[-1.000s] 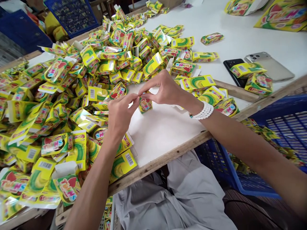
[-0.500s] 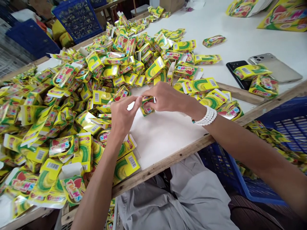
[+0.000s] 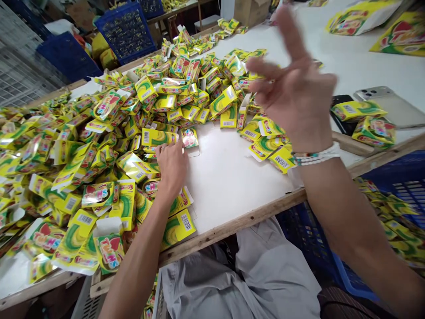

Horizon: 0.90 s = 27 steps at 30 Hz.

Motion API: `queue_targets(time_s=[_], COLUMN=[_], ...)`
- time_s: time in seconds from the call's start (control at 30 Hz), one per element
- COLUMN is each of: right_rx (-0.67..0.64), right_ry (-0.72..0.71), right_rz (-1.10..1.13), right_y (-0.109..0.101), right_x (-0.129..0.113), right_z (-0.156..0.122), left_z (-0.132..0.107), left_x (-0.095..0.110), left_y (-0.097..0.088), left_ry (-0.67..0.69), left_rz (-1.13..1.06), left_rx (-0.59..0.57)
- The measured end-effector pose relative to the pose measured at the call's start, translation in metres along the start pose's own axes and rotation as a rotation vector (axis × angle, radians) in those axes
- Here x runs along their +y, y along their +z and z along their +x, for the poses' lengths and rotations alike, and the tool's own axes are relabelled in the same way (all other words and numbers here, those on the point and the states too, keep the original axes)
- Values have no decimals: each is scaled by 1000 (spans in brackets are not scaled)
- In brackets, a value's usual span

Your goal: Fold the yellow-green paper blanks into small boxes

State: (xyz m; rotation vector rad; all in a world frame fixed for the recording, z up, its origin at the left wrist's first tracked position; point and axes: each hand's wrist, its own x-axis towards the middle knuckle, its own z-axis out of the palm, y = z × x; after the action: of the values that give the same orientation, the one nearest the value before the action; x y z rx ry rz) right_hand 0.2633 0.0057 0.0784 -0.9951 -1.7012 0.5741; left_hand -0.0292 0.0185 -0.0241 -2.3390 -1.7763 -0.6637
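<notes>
Lying on the table, a small carton is found right at the fingertips of the left hand, by the edge of a large pile of cartons. The left hand is held palm down with its fingers loosely bent; whether anything is pinched cannot be told. The right hand is raised with its fingers spread, and nothing can be made out in it. In the pile, some cartons look shut, while others are left with white flaps up, such as the front carton; much is therefore judged to be left undone. More printed items are held in the blue crate, perhaps finished ones, though this cannot be confirmed. The right fingers are blurred, the dark phone is partly covered by two cartons, and the larger packs are cut off by the frame. Most of the pile's lower layers are hidden.
</notes>
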Motion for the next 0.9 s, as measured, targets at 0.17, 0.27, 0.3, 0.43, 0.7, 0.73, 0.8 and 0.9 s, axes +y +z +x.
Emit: queue_targets(time_s=[0.17, 0.27, 0.3, 0.43, 0.7, 0.73, 0.8, 0.9], right_rx=[-94, -86, -116, -267, -98, -79, -70, -100], right_ry=[342, 283, 243, 154, 467, 535, 616, 536], right_rz=[295, -134, -274, -531, -41, 9, 99, 141], right_y=[54, 83, 89, 103, 115, 114, 108, 94], right_x=[28, 45, 49, 58, 62, 62, 59, 54], right_z=[5, 1, -1, -8, -12, -12, -12, -7], left_z=[2, 7, 8, 10, 5, 6, 9, 13], left_x=[15, 18, 17, 17, 27, 26, 23, 20], left_y=[-5, -7, -7, -7, -2, -3, -6, -15], left_ry=[48, 119, 146, 225, 96, 114, 199, 321], left_rz=[-23, -62, -71, -96, -267, -303, -372, -462], left_rx=[-75, -112, -121, -136, -84, -86, -87, -68])
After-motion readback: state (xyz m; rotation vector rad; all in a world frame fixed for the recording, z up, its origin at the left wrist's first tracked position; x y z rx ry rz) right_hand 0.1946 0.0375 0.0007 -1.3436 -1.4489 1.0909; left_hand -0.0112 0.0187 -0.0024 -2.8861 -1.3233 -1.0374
